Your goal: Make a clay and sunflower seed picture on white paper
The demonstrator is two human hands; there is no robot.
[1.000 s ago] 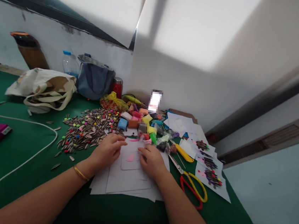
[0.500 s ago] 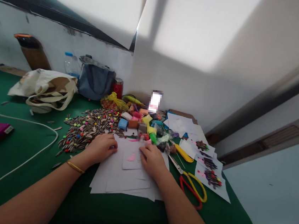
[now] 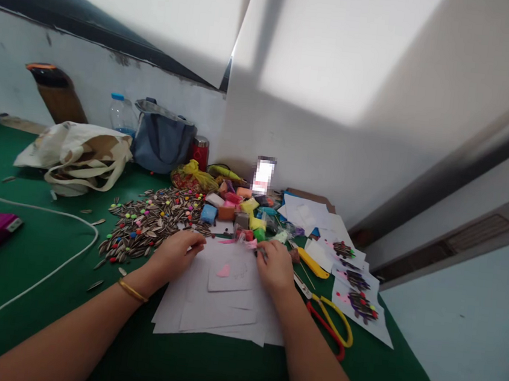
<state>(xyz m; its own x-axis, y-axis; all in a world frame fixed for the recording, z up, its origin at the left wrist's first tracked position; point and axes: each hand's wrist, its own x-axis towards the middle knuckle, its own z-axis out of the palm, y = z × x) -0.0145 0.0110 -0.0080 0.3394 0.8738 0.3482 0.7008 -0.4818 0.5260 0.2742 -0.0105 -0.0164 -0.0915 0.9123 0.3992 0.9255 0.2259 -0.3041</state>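
In the head view, the left hand [image 3: 175, 256] is resting over the left edge of the stacked paper [image 3: 218, 320], its fingers loosely bent, with a gap beside the thumb and seemingly nothing in the grasp. The right hand [image 3: 277, 268] is lying over the paper's right side, fingers curling toward the clay packs [image 3: 226, 213] at the far edge; whether it is gripping one or only touching is not clear. Between the hands, a small card [image 3: 229, 282] is lying flat on the paper, and a pink piece [image 3: 223, 270] is sitting on it beside a faint drawn outline. The step in hand is seemingly centring on this card, with the pink piece in place and the outline's right part not yet covered. From here, any next move is probably calling for a light fingertip and a steady card, since the piece is looking small and soft. Seeds [image 3: 155, 219] mixed with coloured balls are spreading in a heap beyond the left hand. To the right, a yellow cutter [image 3: 313, 262] and scissors [image 3: 315, 298] are lying near the right hand, and past them decorated sheets [image 3: 363, 305] are bearing dark seeds, bright balls and pink patches. A phone [image 3: 263, 176] is standing behind the packs, and everything is resting on a green table [image 3: 199, 366].
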